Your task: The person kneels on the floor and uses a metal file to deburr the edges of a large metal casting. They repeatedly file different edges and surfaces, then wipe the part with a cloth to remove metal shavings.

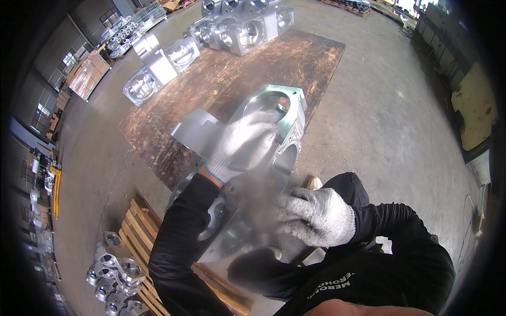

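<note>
A bright silver metal casting [297,117] with large round openings stands upright at the near edge of the brown board. My left hand [245,141], in a white knit glove, lies over its near side with the fingers curved against the metal. Lower right, my right hand [322,215], in a greyer knit glove, has its fingers bent inward. A grey blur covers the space in front of those fingertips and hides what they hold. Beside my left hand, on its far left, is a smooth curved metal part [197,129]. More castings [232,236] lie under my arms, partly hidden.
A worn brown board [221,79] carries several silver castings [247,34] at its far end and left corner. At lower left, a wooden pallet [138,225] stands next to a pile of castings [118,274]. Wrapped cartons [88,75] are farther left. Dark equipment lines the right side.
</note>
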A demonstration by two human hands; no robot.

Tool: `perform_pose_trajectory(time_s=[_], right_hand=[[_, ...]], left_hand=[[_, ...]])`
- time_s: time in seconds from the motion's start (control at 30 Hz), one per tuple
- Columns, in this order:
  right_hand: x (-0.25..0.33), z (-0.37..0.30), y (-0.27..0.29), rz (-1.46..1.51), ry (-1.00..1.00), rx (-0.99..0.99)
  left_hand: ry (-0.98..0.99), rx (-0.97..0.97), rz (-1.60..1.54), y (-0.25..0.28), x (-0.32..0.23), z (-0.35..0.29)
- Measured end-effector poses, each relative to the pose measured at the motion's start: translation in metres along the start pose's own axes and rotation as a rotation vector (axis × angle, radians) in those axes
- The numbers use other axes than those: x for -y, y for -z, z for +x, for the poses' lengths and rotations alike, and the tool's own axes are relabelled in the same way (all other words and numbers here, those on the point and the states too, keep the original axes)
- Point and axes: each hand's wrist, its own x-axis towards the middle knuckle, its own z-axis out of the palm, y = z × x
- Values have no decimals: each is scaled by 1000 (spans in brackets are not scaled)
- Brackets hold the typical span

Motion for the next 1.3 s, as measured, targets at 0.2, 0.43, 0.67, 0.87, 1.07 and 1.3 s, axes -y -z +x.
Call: perform_pose_trajectory(time_s=[0.2, 0.43, 0.67, 0.87, 1.07, 1.3], right_hand=[[1, 0, 1, 8, -22, 17], [1, 0, 1, 53, -49, 29], [0, 0, -1, 80, -42, 21], [-1, -3, -4, 156, 31, 63], [8, -13, -18, 136, -24, 67], [11, -9, -20, 125, -9, 15]], left_hand=[[14, -5, 20, 0, -2, 0], [64, -23, -118, -2, -3, 1], [24, -31, -61, -2, -2, 1], [43, -39, -76, -4, 0, 0], [38, -28, -5, -3, -2, 0], [97, -24, -77, -4, -1, -1]])
